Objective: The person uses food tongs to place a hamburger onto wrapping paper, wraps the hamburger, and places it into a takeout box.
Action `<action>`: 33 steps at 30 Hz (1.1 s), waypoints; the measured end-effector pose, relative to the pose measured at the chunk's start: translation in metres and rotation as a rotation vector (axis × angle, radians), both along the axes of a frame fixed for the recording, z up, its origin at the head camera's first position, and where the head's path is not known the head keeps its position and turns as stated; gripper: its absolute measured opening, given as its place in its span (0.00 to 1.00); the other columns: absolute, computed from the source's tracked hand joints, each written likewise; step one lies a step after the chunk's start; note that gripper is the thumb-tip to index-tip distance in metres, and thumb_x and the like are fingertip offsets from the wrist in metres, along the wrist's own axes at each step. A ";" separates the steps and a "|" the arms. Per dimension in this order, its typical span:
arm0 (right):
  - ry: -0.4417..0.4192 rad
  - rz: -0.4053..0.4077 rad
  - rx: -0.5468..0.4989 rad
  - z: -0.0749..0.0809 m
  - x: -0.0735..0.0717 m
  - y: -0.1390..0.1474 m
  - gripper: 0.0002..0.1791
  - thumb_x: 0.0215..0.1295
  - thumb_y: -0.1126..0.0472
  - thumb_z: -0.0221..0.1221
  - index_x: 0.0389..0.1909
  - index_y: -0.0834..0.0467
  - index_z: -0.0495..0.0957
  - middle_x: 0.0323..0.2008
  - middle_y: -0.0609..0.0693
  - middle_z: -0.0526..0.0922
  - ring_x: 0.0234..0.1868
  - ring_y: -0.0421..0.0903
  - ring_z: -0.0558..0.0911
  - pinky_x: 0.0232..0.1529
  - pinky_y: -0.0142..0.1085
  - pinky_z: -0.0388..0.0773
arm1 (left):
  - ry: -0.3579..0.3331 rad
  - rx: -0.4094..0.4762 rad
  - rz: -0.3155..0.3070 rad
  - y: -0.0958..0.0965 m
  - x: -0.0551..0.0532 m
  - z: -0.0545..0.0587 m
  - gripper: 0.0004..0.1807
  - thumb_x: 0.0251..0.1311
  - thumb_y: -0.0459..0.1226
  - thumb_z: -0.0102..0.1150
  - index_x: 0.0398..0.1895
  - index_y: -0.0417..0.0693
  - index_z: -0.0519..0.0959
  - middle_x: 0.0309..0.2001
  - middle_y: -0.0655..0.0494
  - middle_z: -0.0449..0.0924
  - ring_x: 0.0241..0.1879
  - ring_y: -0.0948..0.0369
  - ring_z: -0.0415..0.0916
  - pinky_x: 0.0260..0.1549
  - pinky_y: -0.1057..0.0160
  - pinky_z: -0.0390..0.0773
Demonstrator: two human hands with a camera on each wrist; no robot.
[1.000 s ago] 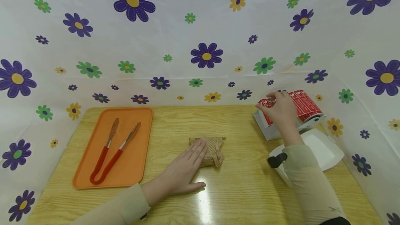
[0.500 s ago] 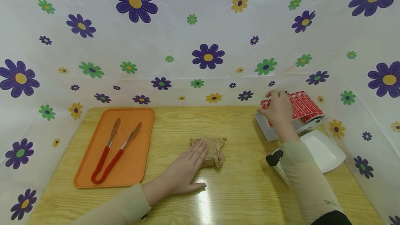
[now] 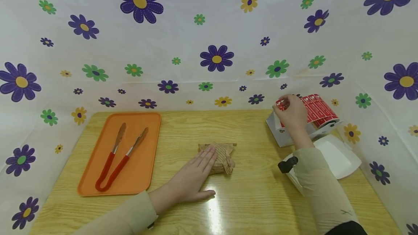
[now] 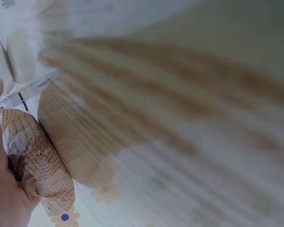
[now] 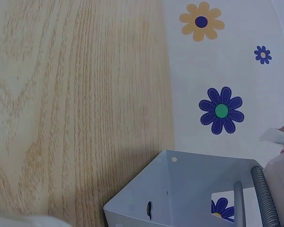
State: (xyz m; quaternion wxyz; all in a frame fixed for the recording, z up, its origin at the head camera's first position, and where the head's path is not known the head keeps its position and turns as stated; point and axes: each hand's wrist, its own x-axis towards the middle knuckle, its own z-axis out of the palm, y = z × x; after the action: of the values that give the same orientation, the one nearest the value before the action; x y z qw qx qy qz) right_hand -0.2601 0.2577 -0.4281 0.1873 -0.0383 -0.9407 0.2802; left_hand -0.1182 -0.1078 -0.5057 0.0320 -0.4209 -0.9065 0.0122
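My left hand (image 3: pixel 189 182) lies flat, its fingers resting on a brown paper-wrapped package (image 3: pixel 224 157) printed with text. The left wrist view shows the crumpled wrapper (image 4: pixel 42 163) beside that hand. At the back right, my right hand (image 3: pixel 295 117) pinches the free end of a strip of red stickers (image 3: pixel 318 108), which comes off a roll on a grey metal label dispenser (image 3: pixel 284 139). A curled white edge of the backing (image 5: pixel 275 136) shows at the right side of the right wrist view, where the fingertips are mostly cut off.
On the left, an orange tray (image 3: pixel 143 180) bears tongs (image 3: pixel 109 173) with red handles. A white container (image 3: pixel 339 159) stands on the right, partly behind the right forearm. Flower-printed sheeting (image 3: pixel 183 39) rises behind the wooden table (image 3: pixel 183 130).
The thumb and fingers of my right hand have drawn closer together on the sticker strip, and the hand has shifted slightly right. My left hand and the package have stayed in place.
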 end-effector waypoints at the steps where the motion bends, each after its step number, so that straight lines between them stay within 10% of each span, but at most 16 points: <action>1: 0.011 -0.004 0.003 0.000 0.001 0.000 0.19 0.70 0.58 0.68 0.55 0.65 0.81 0.45 0.63 0.83 0.45 0.58 0.79 0.45 0.45 0.75 | 0.000 0.001 0.000 0.000 0.000 0.000 0.62 0.70 0.72 0.45 0.86 0.34 0.42 0.86 0.35 0.38 0.87 0.44 0.39 0.86 0.52 0.47; 22: 0.105 -0.056 0.022 0.002 0.004 -0.001 0.14 0.71 0.61 0.68 0.52 0.64 0.87 0.44 0.64 0.90 0.44 0.60 0.87 0.47 0.49 0.79 | -0.002 0.008 0.001 0.000 0.000 -0.002 0.62 0.70 0.73 0.45 0.86 0.34 0.40 0.87 0.36 0.37 0.87 0.45 0.38 0.86 0.52 0.46; 33: -0.133 -0.051 0.214 0.003 -0.001 -0.008 0.37 0.57 0.45 0.78 0.57 0.65 0.76 0.55 0.67 0.77 0.55 0.65 0.75 0.53 0.60 0.80 | -0.001 0.030 -0.005 -0.001 0.000 -0.003 0.63 0.70 0.72 0.47 0.86 0.34 0.41 0.87 0.35 0.38 0.87 0.45 0.39 0.86 0.52 0.47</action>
State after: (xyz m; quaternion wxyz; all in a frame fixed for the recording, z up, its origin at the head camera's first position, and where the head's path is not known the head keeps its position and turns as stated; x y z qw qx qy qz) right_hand -0.2611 0.2496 -0.4252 0.1345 -0.0603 -0.9743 0.1703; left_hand -0.1183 -0.1084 -0.5085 0.0378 -0.4228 -0.9054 -0.0017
